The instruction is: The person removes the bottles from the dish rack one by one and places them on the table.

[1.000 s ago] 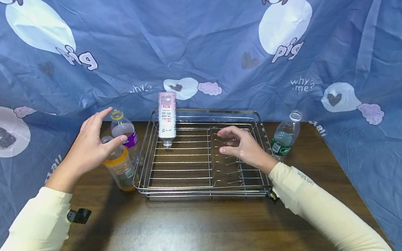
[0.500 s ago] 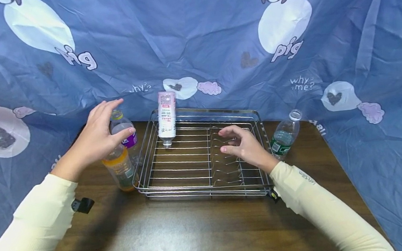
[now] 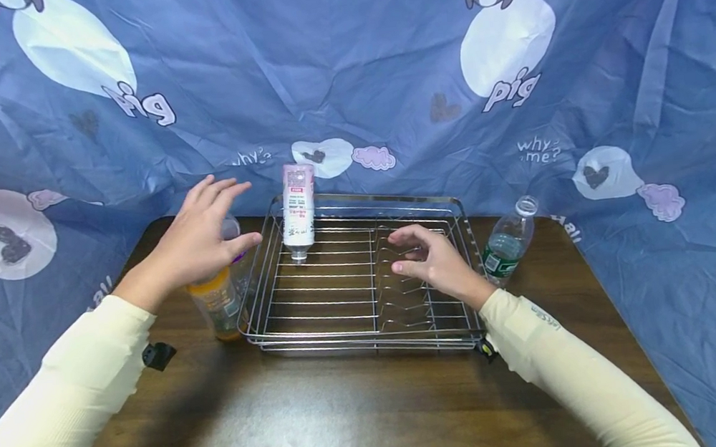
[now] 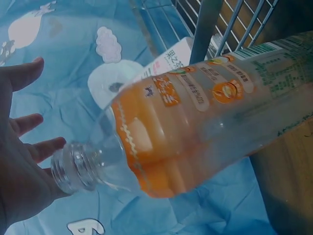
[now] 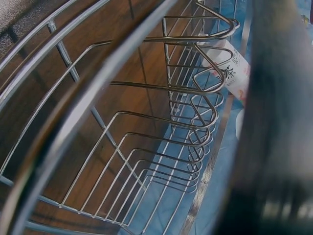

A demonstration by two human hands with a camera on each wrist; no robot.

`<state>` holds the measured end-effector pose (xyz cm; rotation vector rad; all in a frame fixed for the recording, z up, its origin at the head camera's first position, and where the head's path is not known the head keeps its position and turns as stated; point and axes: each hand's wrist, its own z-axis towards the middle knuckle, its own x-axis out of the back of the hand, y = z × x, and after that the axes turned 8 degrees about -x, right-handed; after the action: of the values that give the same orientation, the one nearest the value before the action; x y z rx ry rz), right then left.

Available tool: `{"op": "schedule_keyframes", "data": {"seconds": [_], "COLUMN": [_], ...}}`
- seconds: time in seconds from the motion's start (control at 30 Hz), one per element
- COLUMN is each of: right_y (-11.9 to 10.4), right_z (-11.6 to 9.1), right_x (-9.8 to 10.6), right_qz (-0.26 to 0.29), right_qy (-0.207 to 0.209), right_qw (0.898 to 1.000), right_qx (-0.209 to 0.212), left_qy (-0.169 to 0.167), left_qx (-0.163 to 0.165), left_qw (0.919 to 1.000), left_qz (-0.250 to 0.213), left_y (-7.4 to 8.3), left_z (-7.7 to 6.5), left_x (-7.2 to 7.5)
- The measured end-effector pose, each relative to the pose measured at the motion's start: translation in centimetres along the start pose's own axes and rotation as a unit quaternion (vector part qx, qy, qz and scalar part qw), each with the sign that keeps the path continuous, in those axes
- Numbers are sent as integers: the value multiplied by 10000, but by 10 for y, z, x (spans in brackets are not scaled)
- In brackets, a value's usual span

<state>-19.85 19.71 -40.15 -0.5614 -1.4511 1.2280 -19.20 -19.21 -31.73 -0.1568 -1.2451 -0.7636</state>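
Observation:
My left hand (image 3: 200, 231), fingers spread and thumb out, hovers above two plastic bottles left of the wire dish rack (image 3: 330, 341). It hides the neck of the orange-labelled bottle (image 3: 218, 302) and most of the purple-labelled bottle (image 3: 230, 228). In the left wrist view, that orange-labelled bottle (image 4: 161, 137) fills the middle, its uncapped mouth overlapping the fingertips. Over the rack's right section is my right hand (image 3: 433, 259), fingers loosely bent around nothing. A bottle with a pink-and-white label (image 3: 298, 207) leans neck-down in the rack's back left corner.
A green-labelled bottle (image 3: 505, 245) stands right of the rack, uncapped. Wavy wire dividers (image 5: 195, 127) line the rack's right section. The brown table (image 3: 351, 425) extends in front, and a blue printed cloth (image 3: 343, 74) hangs behind.
My left hand has moved right and slightly lower over the bottles, now covering more of the purple-labelled one. The right hand, rack and bottles have stayed in place.

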Motion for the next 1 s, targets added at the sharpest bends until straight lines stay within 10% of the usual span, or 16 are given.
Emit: {"op": "schedule_keyframes", "data": {"seconds": [0.7,1.0], "right_y": [-1,1], "right_z": [-4,-6], "right_x": [0,2], "right_qz": [53,140], "right_qy": [77,58], "right_qw": [10000,9999], "right_qx": [15,-10], "left_qy": [-720,-761], "left_qx": [-1238,-1840], "left_qw": [9759,9482], "left_qz": [1649,2476], "left_y": [21,16], "left_z": [29,40], "left_x": [-35,-48]}}
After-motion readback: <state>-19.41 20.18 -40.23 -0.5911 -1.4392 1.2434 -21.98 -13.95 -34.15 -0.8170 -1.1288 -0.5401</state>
